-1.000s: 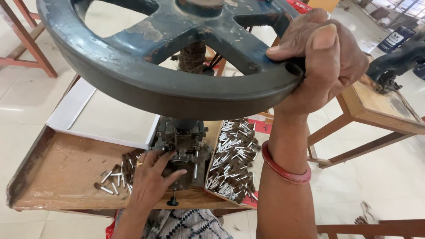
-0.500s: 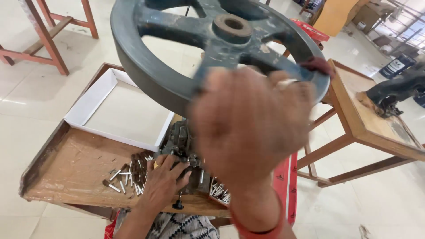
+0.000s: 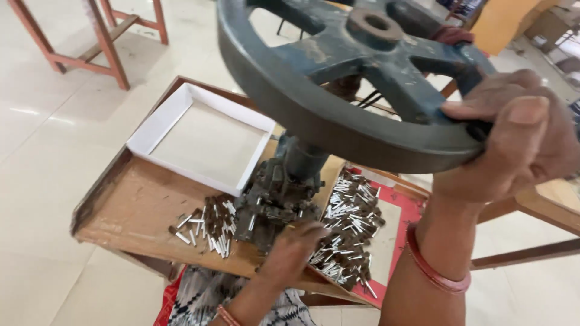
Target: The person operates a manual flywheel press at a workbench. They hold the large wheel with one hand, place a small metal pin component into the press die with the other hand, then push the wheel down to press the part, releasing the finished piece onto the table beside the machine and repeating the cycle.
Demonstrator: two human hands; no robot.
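Note:
A large dark grey iron handwheel (image 3: 338,72) fills the top of the head view. My right hand (image 3: 513,142) is closed around its rim at the right side. Below the wheel stands a small dark press mechanism (image 3: 275,196) on a wooden tray (image 3: 127,199). My left hand (image 3: 293,250) rests at the base of the press, fingers curled down by the small parts; whether it holds one is hidden. A pile of small brown-and-silver pieces (image 3: 350,232) lies to the right of the press, and a smaller pile (image 3: 208,226) to its left.
An empty white shallow box (image 3: 199,139) sits on the tray's far left. A red mat (image 3: 399,241) lies under the right pile. Wooden stool legs (image 3: 103,42) stand at upper left, another wooden table frame (image 3: 544,211) at right, on a pale tiled floor.
My right hand swung across the view and now grips the wheel's rim at the right again. The wheel has turned. My left hand stays at the press base.

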